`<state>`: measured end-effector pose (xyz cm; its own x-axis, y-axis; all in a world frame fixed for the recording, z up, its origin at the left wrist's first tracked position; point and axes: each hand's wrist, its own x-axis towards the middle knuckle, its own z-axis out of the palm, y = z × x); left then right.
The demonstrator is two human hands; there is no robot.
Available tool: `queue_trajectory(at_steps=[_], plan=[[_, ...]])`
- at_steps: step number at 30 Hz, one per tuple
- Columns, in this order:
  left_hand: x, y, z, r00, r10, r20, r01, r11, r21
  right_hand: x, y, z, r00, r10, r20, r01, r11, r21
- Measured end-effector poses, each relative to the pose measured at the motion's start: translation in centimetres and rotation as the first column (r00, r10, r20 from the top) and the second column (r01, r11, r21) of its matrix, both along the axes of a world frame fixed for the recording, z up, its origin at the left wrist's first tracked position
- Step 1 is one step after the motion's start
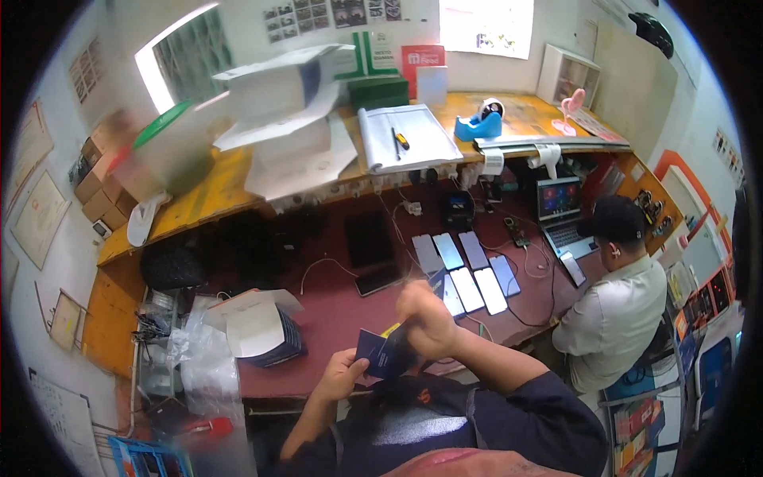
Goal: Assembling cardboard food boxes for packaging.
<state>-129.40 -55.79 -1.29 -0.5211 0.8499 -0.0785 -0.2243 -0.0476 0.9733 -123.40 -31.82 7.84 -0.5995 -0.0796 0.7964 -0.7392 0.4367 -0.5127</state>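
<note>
In front of my chest, my left hand (pixel 342 375) pinches the lower left corner of a dark blue folded card (pixel 373 352), thumb on its face. My right hand (pixel 429 318) is closed at the card's upper right side, where a small yellow strip shows. Another blue edge sticks out above the right fist; whether it is the same piece, I cannot tell. Just beyond that hand lie several phones in rows, among them a white-screened phone (pixel 490 290). A dark tablet-like panel (pixel 370 238) and a dark phone (pixel 378 280) lie farther left.
An open box (pixel 262 327) and clear plastic bags (pixel 208 358) are at the left. At the right, a person in a cap (pixel 618 294) sits by a laptop (pixel 563 208). Cables cross the maroon tabletop (pixel 334 318). The raised wooden shelf (pixel 203 187) holds a blue tape dispenser (pixel 479 123).
</note>
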Motion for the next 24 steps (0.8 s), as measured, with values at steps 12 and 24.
queue_trajectory(at_steps=[12, 24], plan=[[3.5, 3.2, 5.3, 0.875, -0.109, -0.471, 0.048, 0.989, -0.14, 7.7, 0.3, 0.5, 0.865, -0.2, 0.46, -0.026, 0.898, 0.439], [4.9, 2.9, 7.3, 0.928, 0.303, -0.216, -0.243, 0.933, 0.265, 8.3, -2.9, -3.5, 0.971, -0.136, -0.194, 0.185, 0.947, 0.262]])
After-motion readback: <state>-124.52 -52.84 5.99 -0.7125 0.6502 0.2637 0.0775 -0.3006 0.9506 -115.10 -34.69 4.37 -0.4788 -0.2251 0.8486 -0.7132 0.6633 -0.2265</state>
